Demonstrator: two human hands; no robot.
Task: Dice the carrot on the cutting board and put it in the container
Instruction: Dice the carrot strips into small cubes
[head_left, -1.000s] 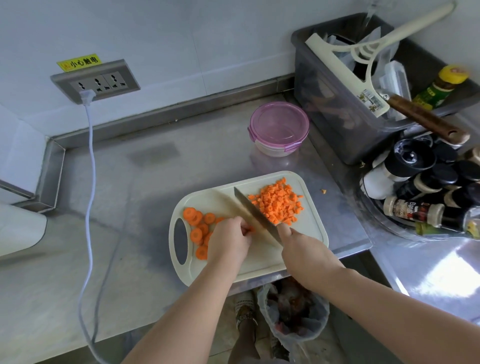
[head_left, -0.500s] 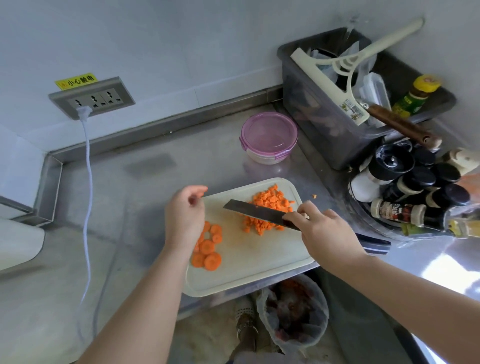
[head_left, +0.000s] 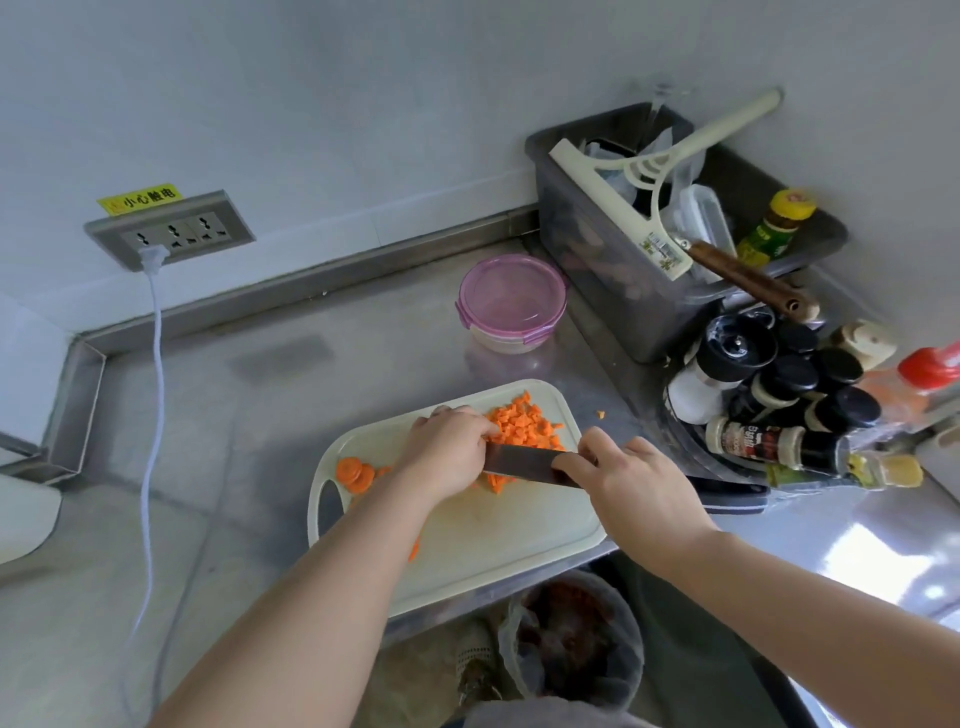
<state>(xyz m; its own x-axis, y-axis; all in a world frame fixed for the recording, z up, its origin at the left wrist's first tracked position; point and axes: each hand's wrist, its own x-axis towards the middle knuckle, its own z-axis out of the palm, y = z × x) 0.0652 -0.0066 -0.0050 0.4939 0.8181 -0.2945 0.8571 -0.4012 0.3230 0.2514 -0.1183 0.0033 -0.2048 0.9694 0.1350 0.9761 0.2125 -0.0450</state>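
The left hand has crossed from the carrot slices to the diced carrot by the cutting board's far right corner, fingers curled over the heap against the knife; whether it grips any, I cannot tell; the right hand clasps the knife, blade lying along the board's length, tip toward the handle end; scooping seems begun, though slices remain uncut and the container is lidded.
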